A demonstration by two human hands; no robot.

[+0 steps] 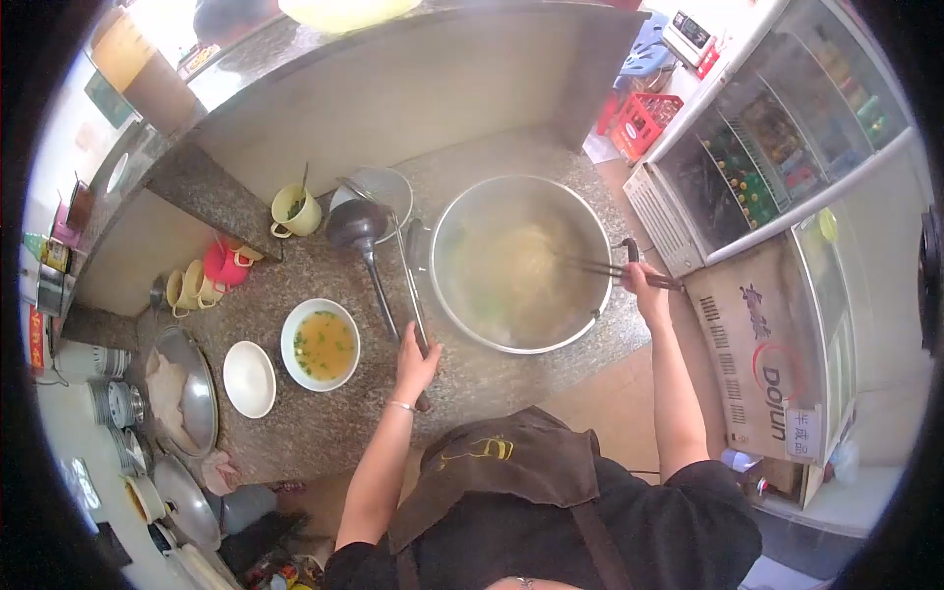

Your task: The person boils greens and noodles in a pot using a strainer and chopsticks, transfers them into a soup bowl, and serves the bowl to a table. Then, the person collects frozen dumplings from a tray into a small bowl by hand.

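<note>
My right hand (pixel 644 291) is closed around a pair of long dark chopsticks (pixel 600 265), whose tips reach into a large round metal pot (pixel 602 228). Pale noodles (pixel 531 258) show blurrily through steam and cloudy liquid in it. My left hand (pixel 418 366) is closed on the handle end of a long metal utensil (pixel 408 270), its far end lying over a clear bowl (pixel 395 187). A dark ladle (pixel 359 224) lies alongside, its handle passing at my left hand; whether I grip that too, I cannot tell.
A white bowl of broth with chopped greens (pixel 324 344) sits left of the pot, beside an empty white bowl (pixel 250 380). A yellow mug (pixel 296 211) stands near the back wall. Several cups (pixel 197 285) and a wide metal pan (pixel 202 393) are farther left. A glass-door fridge (pixel 777 128) stands right.
</note>
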